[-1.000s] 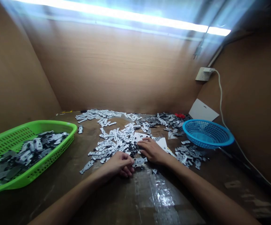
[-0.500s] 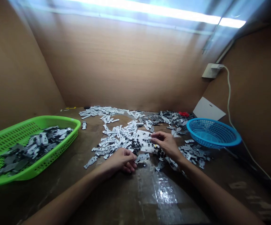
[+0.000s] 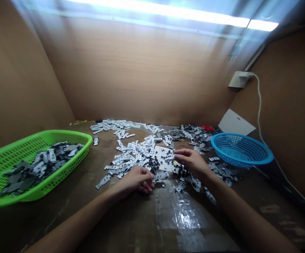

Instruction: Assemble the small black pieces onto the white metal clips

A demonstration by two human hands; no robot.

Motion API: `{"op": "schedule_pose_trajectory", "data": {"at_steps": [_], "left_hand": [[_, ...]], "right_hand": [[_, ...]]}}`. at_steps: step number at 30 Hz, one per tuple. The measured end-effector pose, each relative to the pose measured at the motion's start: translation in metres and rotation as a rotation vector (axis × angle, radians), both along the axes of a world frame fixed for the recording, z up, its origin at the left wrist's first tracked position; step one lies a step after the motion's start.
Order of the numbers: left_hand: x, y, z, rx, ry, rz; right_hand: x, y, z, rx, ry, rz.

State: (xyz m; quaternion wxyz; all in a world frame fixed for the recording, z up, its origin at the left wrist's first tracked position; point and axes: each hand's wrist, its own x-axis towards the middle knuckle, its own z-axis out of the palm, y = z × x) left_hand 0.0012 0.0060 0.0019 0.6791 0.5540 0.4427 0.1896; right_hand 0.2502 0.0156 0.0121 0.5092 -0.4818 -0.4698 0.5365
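My left hand [image 3: 139,180] is low over the table with its fingers curled together. What it holds, if anything, is hidden. A pale plastic part [image 3: 161,176] lies just right of its fingertips, and a small heap of black round pieces [image 3: 153,162] is just beyond them. My right hand [image 3: 194,162] pinches a small pale plastic piece [image 3: 170,158] at the fingertips. Below it is a white sheet [image 3: 159,151] scattered with black round pieces. More black pieces [image 3: 182,171] are heaped under my right hand.
At the left stands a green basket [image 3: 87,149] with grey and white parts in it. A blue basket [image 3: 267,158] stands at the right. Piles of white parts [image 3: 126,160] and grey parts [image 3: 194,133] spread across the table, near a red item [image 3: 207,128]. A cable [image 3: 259,116] hangs at right.
My right hand has shifted slightly right over the white sheet, with the pale piece at its fingertips. My left hand stays nearly where it was, and the view has moved a little.
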Motion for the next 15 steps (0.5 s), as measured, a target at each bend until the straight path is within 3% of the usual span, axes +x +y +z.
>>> {"op": "schedule_pose_trajectory", "data": {"at_steps": [5, 11, 15], "left_hand": [[0.000, 0.000, -0.001, -0.017, -0.004, 0.007], [0.000, 0.002, -0.006, -0.006, 0.006, 0.015], [-0.001, 0.003, -0.008, 0.000, 0.009, 0.007]], "right_hand": [[-0.006, -0.007, 0.006, 0.066, -0.093, 0.013], [-0.025, -0.022, 0.008, 0.087, -0.135, 0.176], [-0.034, -0.026, 0.007, 0.087, -0.241, 0.206]]}}
